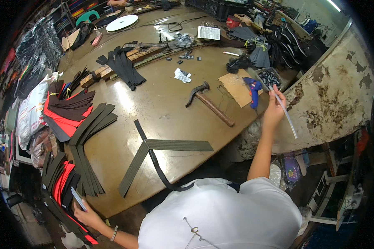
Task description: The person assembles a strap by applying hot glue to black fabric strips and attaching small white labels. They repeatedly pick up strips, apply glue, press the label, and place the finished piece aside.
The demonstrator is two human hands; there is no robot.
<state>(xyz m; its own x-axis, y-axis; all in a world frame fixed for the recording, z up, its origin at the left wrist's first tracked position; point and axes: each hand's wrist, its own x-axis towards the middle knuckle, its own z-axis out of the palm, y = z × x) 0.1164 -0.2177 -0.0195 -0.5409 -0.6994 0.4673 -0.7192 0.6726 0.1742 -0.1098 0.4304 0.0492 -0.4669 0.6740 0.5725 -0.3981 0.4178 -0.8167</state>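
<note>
My right hand (274, 108) is closed on a long translucent glue stick (287, 117), out past the right edge of the table. Just left of it, a blue glue gun (254, 90) rests on a piece of brown cardboard (236, 85). My left hand (86, 215), low at the left, grips a small bunch of similar pale sticks (78, 198) beside the bundled straps. In front of me lie dark green webbing straps (176, 145) joined in a Y shape, with a narrower black strap (160, 170) running toward my body.
A hammer (210, 106) lies mid-table. Bundles of green, red and black straps (87, 137) line the left side. Black straps (122, 66) drape over a wooden bar. A bin of small dark parts (269, 77) stands at the right, near a peeling surface (320, 91).
</note>
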